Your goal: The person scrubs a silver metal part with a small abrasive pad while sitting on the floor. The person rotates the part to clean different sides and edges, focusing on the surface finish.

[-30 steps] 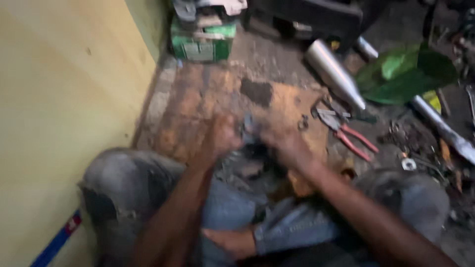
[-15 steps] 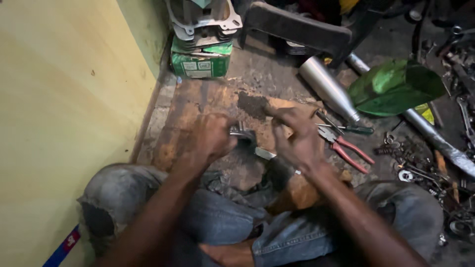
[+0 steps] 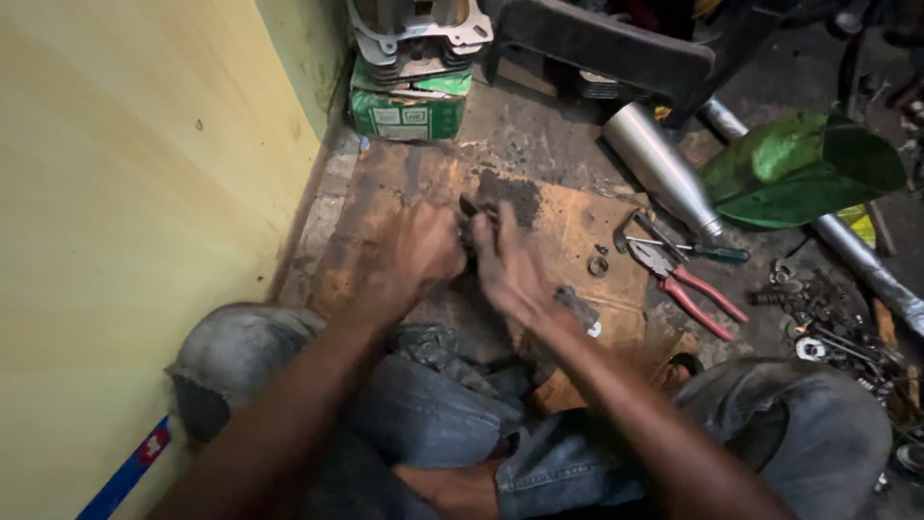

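your left hand (image 3: 421,252) and right hand (image 3: 510,265) pinch a small dark metal part (image 3: 469,223) over the stained board (image 3: 563,226) — you seem mid-fitting, so next keep it steady.

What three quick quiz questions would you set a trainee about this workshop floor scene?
1. True or false: both hands meet over the stained cardboard sheet.
2. What colour are the handles of the pliers?
3. The silver pipe lies: A) by the yellow wall, B) above the pliers, C) on the person's knee.

Key: 1 true: left hand and right hand close on a small dark part. 2 red. 3 B.
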